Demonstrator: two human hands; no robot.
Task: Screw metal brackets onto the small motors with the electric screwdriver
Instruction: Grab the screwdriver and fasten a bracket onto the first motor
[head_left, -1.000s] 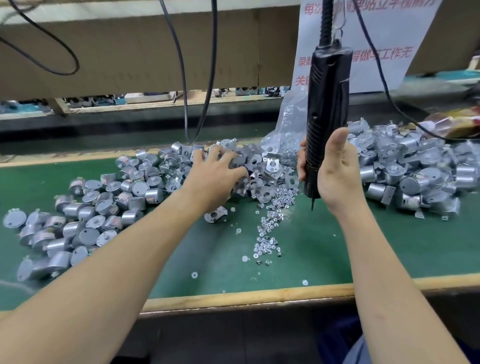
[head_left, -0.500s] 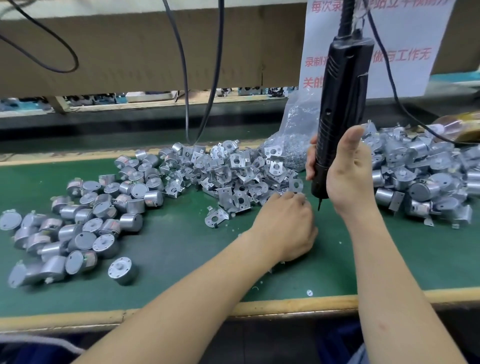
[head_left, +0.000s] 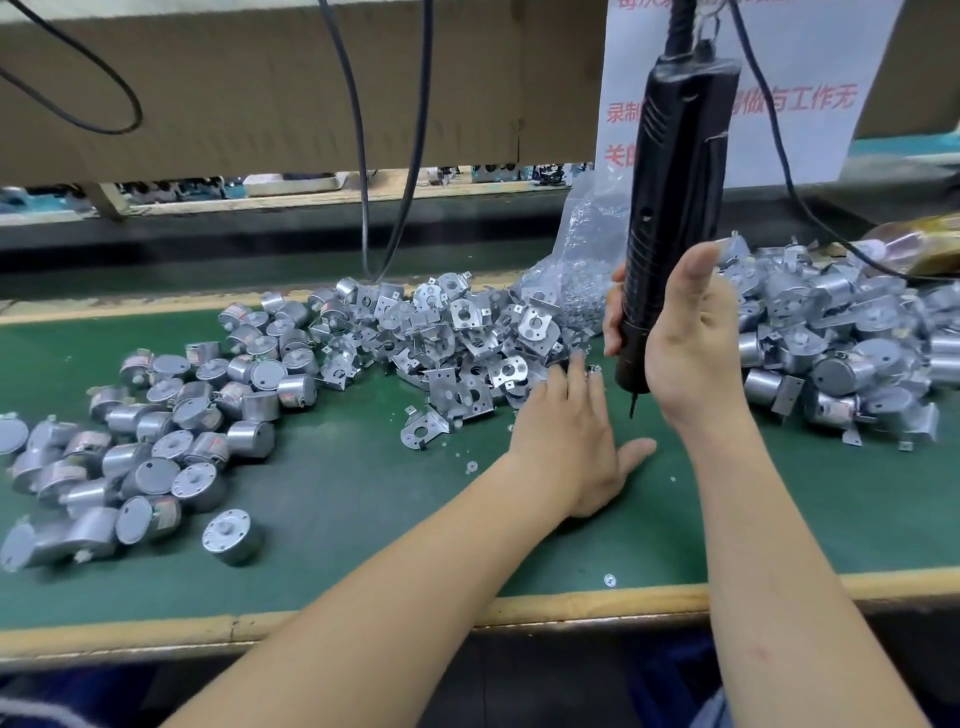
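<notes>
Lying across green mat (head_left: 337, 493), motors (head_left: 156, 441), brackets (head_left: 467, 338), cardboard wall (head_left: 260, 88) behind, right hand (head_left: 691, 343) gripping screwdriver (head_left: 675, 182), left hand (head_left: 566, 441) spread.

open green mat (head_left: 337, 493) runs along the near edge, with one loose motor (head_left: 228, 535) on it. behind stand a motor heap (head_left: 171, 410) left, brackets (head_left: 467, 338) in the middle, and the hanging screwdriver (head_left: 675, 208) beside a motor pile (head_left: 841, 358) right.

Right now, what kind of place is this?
Probably a factory assembly bench: heaps of small motors and metal brackets on a green work mat, with a corded electric screwdriver hanging from above, gripped in the right hand.
</notes>
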